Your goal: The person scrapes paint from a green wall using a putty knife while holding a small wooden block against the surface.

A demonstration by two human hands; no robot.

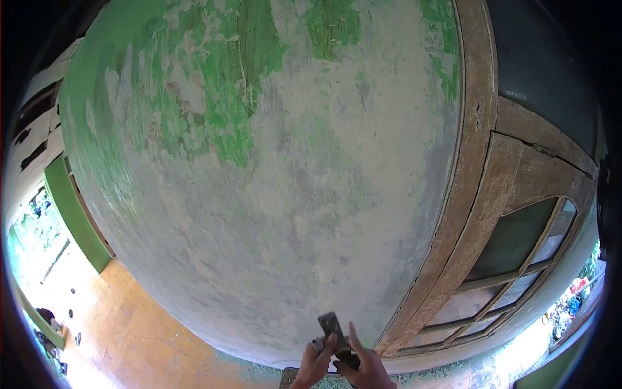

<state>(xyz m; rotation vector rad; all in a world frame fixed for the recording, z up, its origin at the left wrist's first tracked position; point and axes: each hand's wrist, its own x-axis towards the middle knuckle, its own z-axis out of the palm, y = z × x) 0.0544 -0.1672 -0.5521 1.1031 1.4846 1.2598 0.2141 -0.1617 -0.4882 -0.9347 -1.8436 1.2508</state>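
A dark, flat-bladed scraper [330, 321] is held between my two hands at the bottom of the head view, in front of the wall's lower part. My left hand [313, 366] is closed, its thumb pressed on the blade. A small grey thing [318, 344] shows at its fingers, too small to name. My right hand [369, 371] grips the handle end, with the index finger pointing up and the thumb on the near side. The wall [278, 214] behind is mostly bare grey-white, with patches of peeling green paint [220, 84] higher up.
A worn brown wooden frame [468, 129] and a glass-paned door or window [512, 246] stand on the right. Paint flakes [414, 378] lie along the wall's foot. Orange floor tiles [149, 324] and a green post [81, 220] are on the left.
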